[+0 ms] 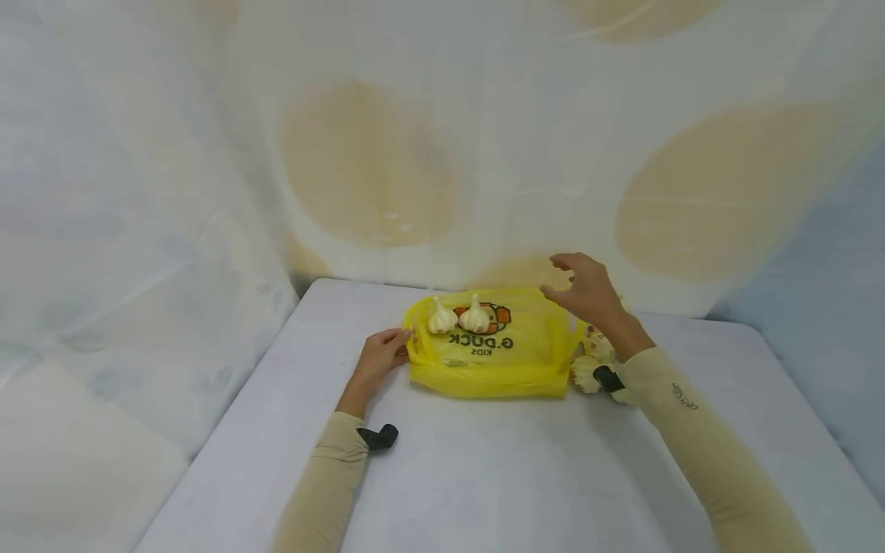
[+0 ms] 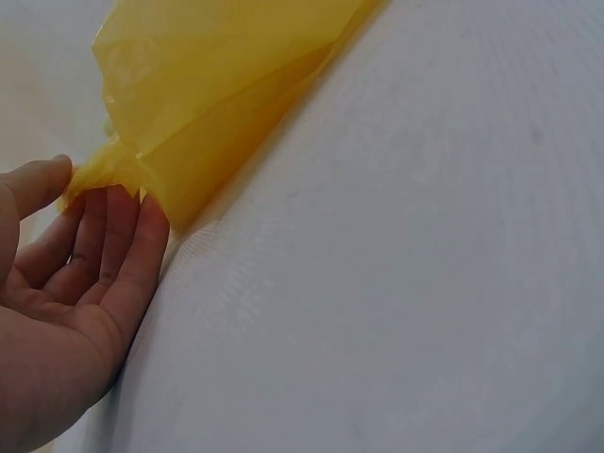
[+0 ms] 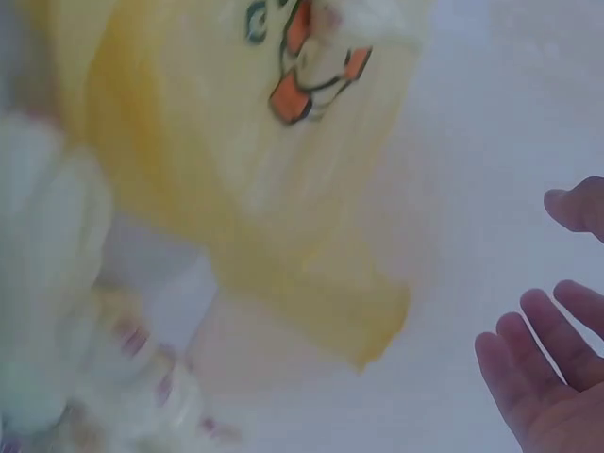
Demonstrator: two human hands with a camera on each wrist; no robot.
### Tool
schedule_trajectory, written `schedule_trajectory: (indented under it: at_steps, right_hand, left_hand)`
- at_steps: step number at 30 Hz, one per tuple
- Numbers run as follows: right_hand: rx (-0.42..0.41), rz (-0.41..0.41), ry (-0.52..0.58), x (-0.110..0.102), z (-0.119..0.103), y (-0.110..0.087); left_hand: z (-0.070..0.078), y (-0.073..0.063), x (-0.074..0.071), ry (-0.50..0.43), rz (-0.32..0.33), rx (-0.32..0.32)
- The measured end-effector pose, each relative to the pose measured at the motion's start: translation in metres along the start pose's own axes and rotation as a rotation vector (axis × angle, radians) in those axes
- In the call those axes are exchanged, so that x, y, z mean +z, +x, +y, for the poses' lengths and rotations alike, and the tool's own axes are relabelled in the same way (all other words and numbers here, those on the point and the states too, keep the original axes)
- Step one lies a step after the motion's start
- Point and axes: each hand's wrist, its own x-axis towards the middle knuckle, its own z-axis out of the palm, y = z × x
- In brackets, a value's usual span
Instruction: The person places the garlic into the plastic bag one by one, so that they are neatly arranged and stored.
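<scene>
A yellow plastic bag with a printed duck picture lies flat on the table. Two garlic bulbs show side by side on the bag's left part; whether they are on it or inside it I cannot tell. My left hand pinches the bag's left edge between thumb and fingers, plain in the left wrist view, where the yellow plastic gathers at the fingertips. Raised above the bag's right end, my right hand holds nothing, thumb and fingers spread apart. More garlic bulbs sit beside the bag's right end, partly hidden by the right forearm.
The white table stretches out in front of the bag. A pale curtain with tan round patches hangs behind the table's far edge and along the sides. Dark wrist straps are on both sleeves.
</scene>
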Motion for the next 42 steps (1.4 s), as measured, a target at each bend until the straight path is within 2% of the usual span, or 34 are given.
schedule_trajectory:
  at_steps: [8, 15, 20, 31, 42]
  right_hand:
    - [0.130, -0.026, -0.034, -0.023, 0.045, -0.023]
    - [0.227, -0.088, -0.046, -0.024, 0.077, -0.046]
    - [0.276, -0.127, -0.046, -0.020, 0.093, -0.056]
    - [0.373, -0.198, -0.011, -0.012, 0.110, -0.062]
    - [0.387, -0.208, -0.004, -0.002, 0.116, -0.058]
  left_hand:
    - [0.003, 0.003, -0.001, 0.007, 0.003, 0.007]
    - [0.003, 0.003, -0.003, -0.002, 0.002, -0.010]
    - [0.002, 0.002, -0.003, 0.007, 0.003, -0.006]
    - [0.005, 0.002, -0.002, 0.012, 0.000, -0.004]
    - [0.001, 0.006, -0.002, 0.008, 0.015, -0.010]
